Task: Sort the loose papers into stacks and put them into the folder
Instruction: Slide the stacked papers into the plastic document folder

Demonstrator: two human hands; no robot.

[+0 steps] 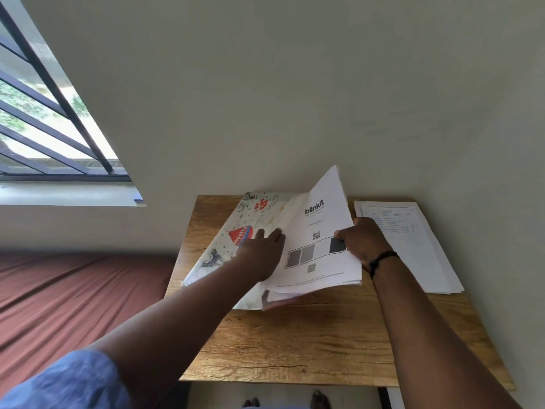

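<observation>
I stand at a small wooden table [324,335] with a warm, grained top, pushed against a plain pale wall [265,84]. On its far left part lies the open folder [236,231], with colourful drawings on it: a red balloon, red hearts, a tower. My left hand [262,252] lies flat on the folder with the fingers straight and near each other, pressing it down. My right hand [362,240], with a dark band at the wrist, grips the right edge of a stack of papers [318,246]; the thumb is on top, over a dark square. The top sheet shows the word "blinkit", a QR code and grey boxes. This stack is tilted up on its right side, above the folder's right half. A second stack of papers [418,246] lies flat at the far right of the table, beside the wall. To the left of the table there is a bed with a brown-red sheet [73,305], and above it a window with dark bars [44,113].
</observation>
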